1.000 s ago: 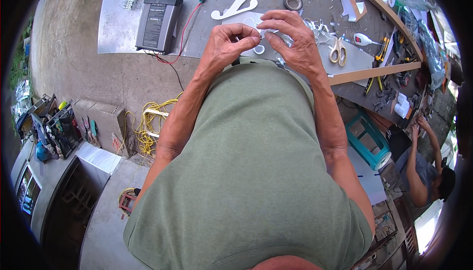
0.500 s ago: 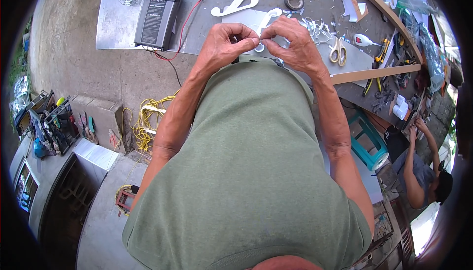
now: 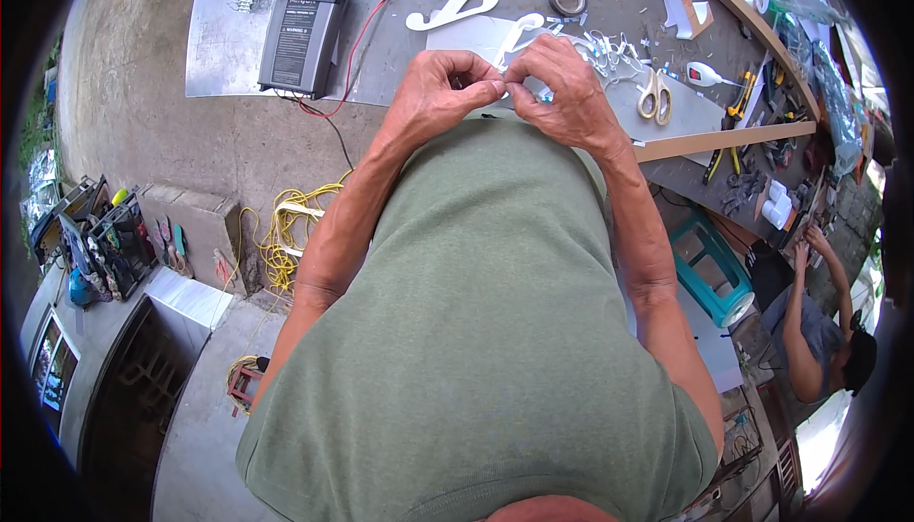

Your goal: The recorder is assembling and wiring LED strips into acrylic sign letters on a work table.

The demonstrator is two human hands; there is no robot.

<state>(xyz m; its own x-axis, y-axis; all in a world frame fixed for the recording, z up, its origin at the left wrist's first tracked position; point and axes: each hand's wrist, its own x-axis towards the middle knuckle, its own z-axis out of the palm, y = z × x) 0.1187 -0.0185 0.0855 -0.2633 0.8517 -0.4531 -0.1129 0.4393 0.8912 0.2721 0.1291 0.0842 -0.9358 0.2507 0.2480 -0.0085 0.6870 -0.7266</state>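
At the near edge of the workbench [image 3: 400,41], just above the green shirt, a tiny pale piece [image 3: 506,87] is being pinched between both hands. It is looking light, small and easy to drop, so a fingertip hold at its ends is suiting it best. The left hand [image 3: 440,93] and right hand [image 3: 562,89] are meeting thumb to forefinger, both closed narrowly on it. Scissors [image 3: 653,93], a white cut-out letter [image 3: 449,8] and a black power box [image 3: 300,34] are lying beyond.
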